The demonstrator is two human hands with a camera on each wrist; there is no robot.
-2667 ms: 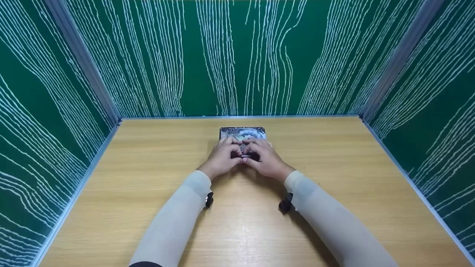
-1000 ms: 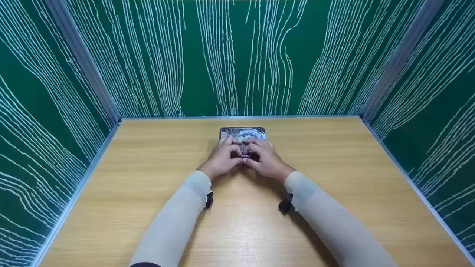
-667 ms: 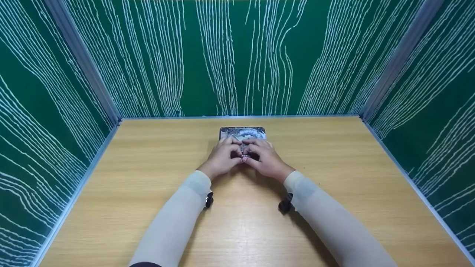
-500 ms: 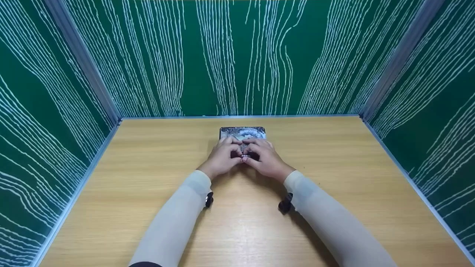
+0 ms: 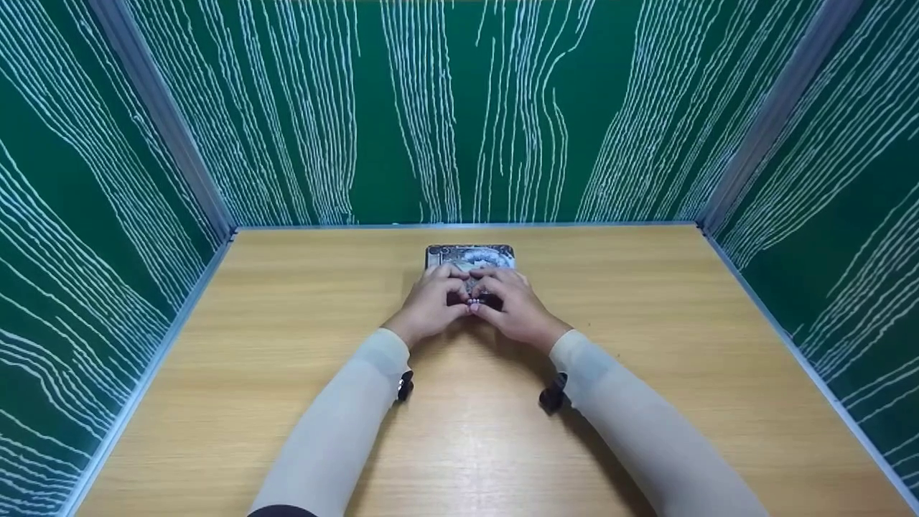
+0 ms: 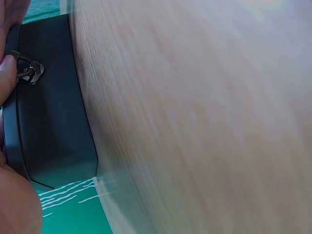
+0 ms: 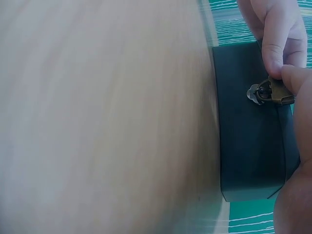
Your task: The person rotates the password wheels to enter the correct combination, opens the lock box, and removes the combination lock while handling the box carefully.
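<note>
A dark box with a patterned lid point(image 5: 470, 255) rests on the table, its plain dark front point(image 6: 56, 117) visible in the left wrist view. A small bronze-coloured padlock point(image 7: 280, 91) hangs through a metal clasp point(image 7: 255, 94) on that front. My left hand point(image 5: 431, 303) and right hand point(image 5: 513, 309) meet at the front of the box, fingers bent over the lid's near part. Both thumbs are at the padlock, and the hands pinch it between them. Fingers cover part of the padlock and the lid.
The wooden table point(image 5: 287, 287) runs around the box. Green panels with white wavy lines point(image 5: 380, 108) stand behind it and at both sides, with grey posts point(image 5: 165, 122) at the corners. A dark device point(image 5: 551, 395) is at the right wrist, another point(image 5: 405, 386) at the left.
</note>
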